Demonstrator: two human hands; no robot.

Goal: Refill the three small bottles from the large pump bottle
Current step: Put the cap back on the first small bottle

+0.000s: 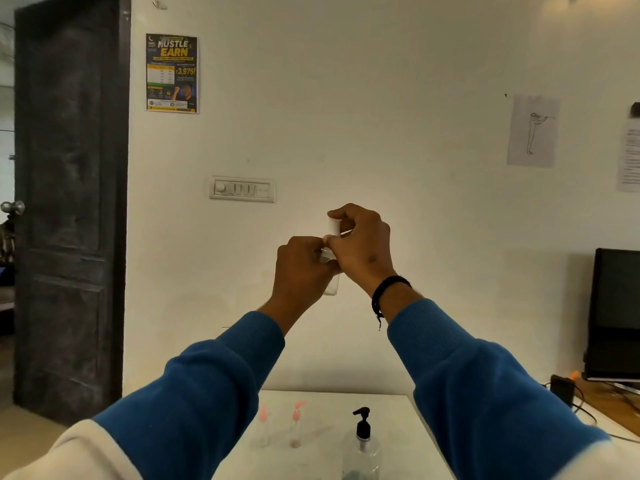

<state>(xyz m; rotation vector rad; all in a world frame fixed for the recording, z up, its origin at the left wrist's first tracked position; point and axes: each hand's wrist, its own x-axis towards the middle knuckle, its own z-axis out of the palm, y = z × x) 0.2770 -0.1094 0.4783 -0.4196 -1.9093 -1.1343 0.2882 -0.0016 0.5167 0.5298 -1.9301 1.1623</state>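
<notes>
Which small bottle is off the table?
The clear small bottle gripped by both hands, left hand and right hand; the two pink-topped bottles stand on the table.

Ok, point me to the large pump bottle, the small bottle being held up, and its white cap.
large pump bottle [363,427]: head view, on its black pump collar.
small bottle [331,287]: head view, clear lower body below the hands.
white cap [334,226]: head view, cap's side between the right fingers.

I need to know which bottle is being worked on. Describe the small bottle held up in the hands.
The small clear bottle looks like transparent plastic with a white top. It is held roughly upright in front of the wall, above the table. The left hand grips its body and the right hand pinches the top. Its fill level cannot be told.
</notes>
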